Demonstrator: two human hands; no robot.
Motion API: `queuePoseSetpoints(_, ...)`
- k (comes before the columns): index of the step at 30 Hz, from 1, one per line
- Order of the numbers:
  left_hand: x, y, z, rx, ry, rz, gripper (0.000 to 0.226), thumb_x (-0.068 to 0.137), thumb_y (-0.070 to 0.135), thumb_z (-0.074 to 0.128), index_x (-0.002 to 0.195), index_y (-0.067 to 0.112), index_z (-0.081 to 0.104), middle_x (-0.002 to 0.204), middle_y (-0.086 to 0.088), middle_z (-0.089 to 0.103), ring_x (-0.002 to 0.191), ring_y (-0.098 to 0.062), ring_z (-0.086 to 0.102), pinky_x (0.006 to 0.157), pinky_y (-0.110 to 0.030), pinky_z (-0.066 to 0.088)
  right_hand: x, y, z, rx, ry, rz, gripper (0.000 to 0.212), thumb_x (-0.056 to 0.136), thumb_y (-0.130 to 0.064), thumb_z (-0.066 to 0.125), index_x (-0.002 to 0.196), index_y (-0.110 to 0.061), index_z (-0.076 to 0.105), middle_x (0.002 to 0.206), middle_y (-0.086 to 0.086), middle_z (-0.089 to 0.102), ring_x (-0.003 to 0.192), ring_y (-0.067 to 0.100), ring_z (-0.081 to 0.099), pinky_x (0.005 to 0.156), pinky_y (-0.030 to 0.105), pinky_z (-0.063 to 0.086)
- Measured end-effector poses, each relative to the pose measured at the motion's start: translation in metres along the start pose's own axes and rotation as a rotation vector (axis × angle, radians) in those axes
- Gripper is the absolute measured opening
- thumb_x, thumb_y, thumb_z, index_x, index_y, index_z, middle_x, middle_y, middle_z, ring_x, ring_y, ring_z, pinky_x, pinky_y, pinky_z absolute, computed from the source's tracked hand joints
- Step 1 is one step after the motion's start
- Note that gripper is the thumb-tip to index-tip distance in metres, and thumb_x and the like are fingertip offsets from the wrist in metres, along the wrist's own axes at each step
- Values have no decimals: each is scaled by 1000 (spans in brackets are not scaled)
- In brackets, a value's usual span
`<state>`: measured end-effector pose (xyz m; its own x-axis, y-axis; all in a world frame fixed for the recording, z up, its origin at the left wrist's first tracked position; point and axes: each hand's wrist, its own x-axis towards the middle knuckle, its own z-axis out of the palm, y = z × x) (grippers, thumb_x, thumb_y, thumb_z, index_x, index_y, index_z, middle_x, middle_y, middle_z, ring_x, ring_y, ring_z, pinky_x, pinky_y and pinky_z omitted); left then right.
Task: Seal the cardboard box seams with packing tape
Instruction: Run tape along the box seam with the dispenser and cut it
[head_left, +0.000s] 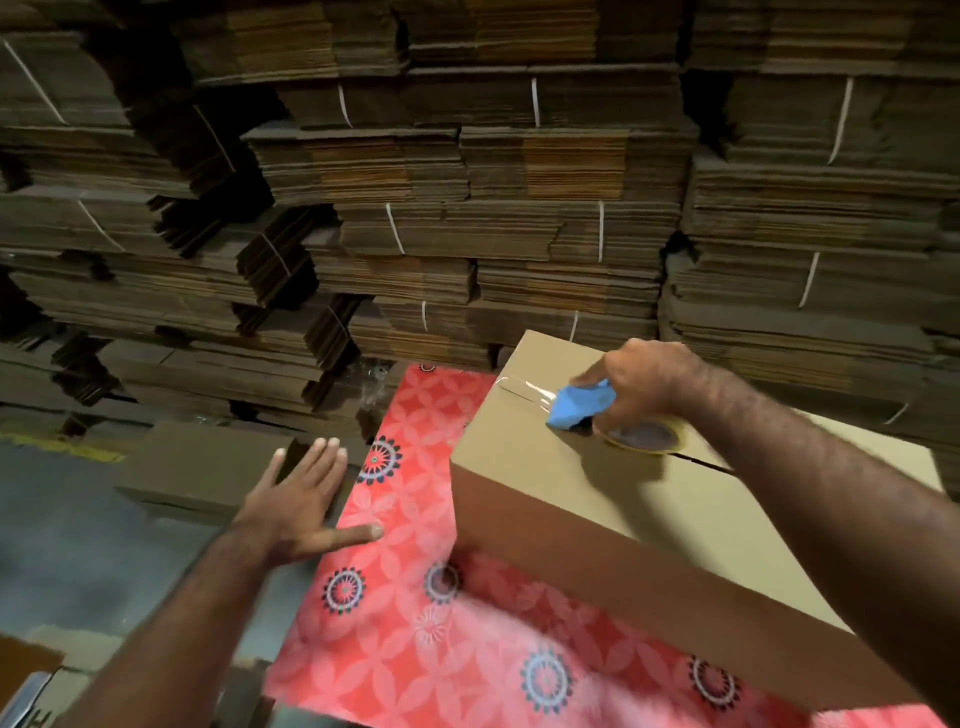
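1. Left hand (306, 499): nearest the viewer, hovering flat over the left edge of the table (415, 623), which wears a red patterned cover. Fingers are spread straight; the grip is apart and holds nothing.
2. Cardboard box (597, 514): stands on the right side of the table, flaps closed. Contents are hidden.
3. Right hand (649, 379): on the box top, its grip clamped on the packing tape roll (644, 436), fingers curled over it, with a blue cloth (579, 405) bunched at the fingers.
4. Tape strip (524, 389): clear tape lies on the centre seam (701, 461) from the far edge to the roll. From the roll toward the viewer the seam is bare and slightly gapped.
5. Step in hand, as judged: the centre seam is being taped and is roughly one third covered.
6. Next move calls for drawing the roll along the seam toward the near edge, keeping the strip centred and pressed flat; the free hand may need to steady the box.
7. Background: bundled stacks of flat cartons (467, 208) fill the far wall.
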<state>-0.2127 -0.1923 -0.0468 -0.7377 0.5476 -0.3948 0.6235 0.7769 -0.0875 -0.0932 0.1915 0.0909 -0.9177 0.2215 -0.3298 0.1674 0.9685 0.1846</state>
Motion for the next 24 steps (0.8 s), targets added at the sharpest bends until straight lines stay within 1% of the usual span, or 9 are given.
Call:
queuePoseSetpoints(2, 12, 15, -5, -157, 122, 105, 128, 63, 99, 4, 157, 13, 0, 165, 2, -5, 149, -9, -14, 121, -46, -7, 3, -2, 1, 63, -11, 3, 74, 68, -63, 67, 138, -54, 47, 119, -8, 64, 103, 16, 60, 83, 37, 56)
queuePoseSetpoints(4, 31, 41, -26, -254, 281, 200, 101, 79, 77, 4, 158, 14, 5, 165, 2, 0, 148, -6, -10, 122, -39, -6, 4, -7, 1, 69, -1, 14, 75, 67, -64, 68, 138, -55, 46, 119, -9, 63, 104, 15, 59, 84, 38, 55)
queuePoseSetpoints(6, 44, 68, -55, -326, 407, 272, 81, 87, 54, 11, 157, 15, 10, 165, 1, 7, 149, -5, -3, 121, -32, -6, 3, -6, 2, 76, 4, 33, 74, 68, -63, 68, 138, -56, 45, 121, -8, 62, 107, 16, 58, 82, 36, 53)
queuePoseSetpoints(9, 60, 111, -84, -342, 437, 400, 72, 90, 38, 23, 157, 13, 15, 164, -1, 13, 151, -11, 7, 122, -32, -1, 1, -1, 1, 100, -14, 55, 73, 70, -61, 70, 138, -57, 44, 125, -8, 60, 112, 16, 56, 77, 34, 48)
queuePoseSetpoints(12, 81, 150, -94, -300, 356, 486, 74, 88, 38, 21, 156, 11, 16, 165, -5, 15, 151, -15, 8, 122, -35, 1, 0, -1, -1, 102, -18, 61, 73, 71, -62, 70, 139, -56, 44, 125, -7, 59, 111, 17, 57, 77, 34, 48)
queuePoseSetpoints(15, 97, 169, -84, -264, 295, 444, 72, 94, 44, 14, 157, 11, 8, 166, -5, 4, 152, -13, 1, 122, -35, 0, 0, -3, 0, 76, 1, 49, 72, 74, -60, 70, 141, -52, 44, 122, -8, 60, 109, 16, 57, 72, 32, 45)
queuePoseSetpoints(17, 100, 175, -74, -194, 319, 398, 68, 100, 48, 12, 157, 13, 3, 166, -1, -3, 151, -11, -5, 123, -40, 0, 1, -3, 0, 58, 9, 32, 72, 75, -60, 70, 142, -50, 45, 121, -9, 60, 109, 15, 57, 71, 32, 43)
queuePoseSetpoints(20, 98, 168, -70, -85, 346, 314, 66, 101, 49, 11, 157, 16, 0, 166, 4, -5, 151, -8, -8, 123, -44, -4, 3, -6, -3, 67, -2, 20, 71, 76, -61, 68, 142, -50, 45, 118, -9, 60, 102, 15, 55, 69, 32, 43)
queuePoseSetpoints(24, 82, 122, -63, -85, 343, 179, 71, 97, 51, 8, 157, 14, 4, 166, 2, 0, 151, -10, -5, 122, -42, -5, 12, -26, -14, 27, 69, -61, 71, 77, -60, 66, 143, -50, 42, 121, -9, 61, 97, 14, 53, 69, 32, 42)
